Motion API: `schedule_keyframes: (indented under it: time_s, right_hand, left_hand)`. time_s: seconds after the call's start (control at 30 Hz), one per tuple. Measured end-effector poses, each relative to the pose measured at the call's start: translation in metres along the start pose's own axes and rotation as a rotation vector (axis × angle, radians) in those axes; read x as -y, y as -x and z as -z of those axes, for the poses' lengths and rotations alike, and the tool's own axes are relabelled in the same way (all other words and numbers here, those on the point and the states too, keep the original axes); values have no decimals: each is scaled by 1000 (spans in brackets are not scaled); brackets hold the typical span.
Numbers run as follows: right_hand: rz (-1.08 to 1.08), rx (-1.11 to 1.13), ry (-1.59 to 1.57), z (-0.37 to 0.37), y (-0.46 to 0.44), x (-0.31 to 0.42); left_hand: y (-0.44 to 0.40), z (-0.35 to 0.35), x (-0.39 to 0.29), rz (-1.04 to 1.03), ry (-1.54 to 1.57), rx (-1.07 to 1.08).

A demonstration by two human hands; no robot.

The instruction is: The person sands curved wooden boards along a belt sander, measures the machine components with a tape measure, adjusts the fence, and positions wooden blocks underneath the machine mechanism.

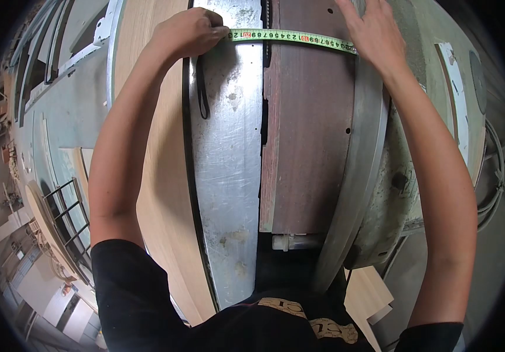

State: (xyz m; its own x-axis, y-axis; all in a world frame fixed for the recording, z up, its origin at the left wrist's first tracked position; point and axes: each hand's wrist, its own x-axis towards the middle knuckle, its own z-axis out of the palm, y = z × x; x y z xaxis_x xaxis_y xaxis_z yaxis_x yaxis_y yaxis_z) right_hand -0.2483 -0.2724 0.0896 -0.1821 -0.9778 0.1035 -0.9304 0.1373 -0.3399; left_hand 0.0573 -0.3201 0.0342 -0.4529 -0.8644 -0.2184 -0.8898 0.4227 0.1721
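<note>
My left hand [191,32] is closed around a tape measure, its case mostly hidden by the fingers. A black wrist strap [202,91] hangs below that hand over a scratched metal plate [229,158]. The yellow-green tape blade [290,36] stretches to the right, across the plate and a reddish-brown panel [311,135]. Its far end meets a long grey metal rail [361,152] beside my right hand [376,35]. That hand lies over the rail with thumb and fingers apart; the fingertips are partly cut off by the top edge of the view.
A light wood board [167,158] runs along the plate's left side. Right of the rail is a worn machine body [384,199], with coiled cables [495,182] farther right. A black metal rack [67,205] and wood pieces stand at lower left.
</note>
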Motion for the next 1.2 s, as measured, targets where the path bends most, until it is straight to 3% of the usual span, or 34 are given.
schedule_keyframes:
  time_s: [0.5,0.6,0.77,0.8,0.83,0.93,0.97,1.0,1.03,1.2]
  right_hand:
    - [-6,3,2,1,0,2]
    - [-10,14,6,3,1,4]
    - [-43,-7,-23,3,0,6]
    - [-41,12,-25,8,0,10]
    - [-42,26,-25,11,3,10]
    - [115,-315,-115,-33,4,-13]
    - [62,-285,-109,-38,-5,-17]
    - [9,-253,-101,-42,-13,-20]
    - [-67,-66,-179,-15,-4,-10]
    - [-82,-143,-298,-19,-8,-15]
  left_hand:
    - [2,1,-5,71,-26,20]
    - [-1,-6,4,-24,18,-62]
    - [7,17,-11,51,59,59]
    - [5,6,5,-42,123,43]
    - [12,11,4,9,195,142]
    - [58,22,-4,5,201,141]
    - [79,23,-9,-9,341,89]
    - [105,28,-26,78,346,-5]
    - [126,37,-40,244,386,76]
    - [235,39,-95,642,513,-117]
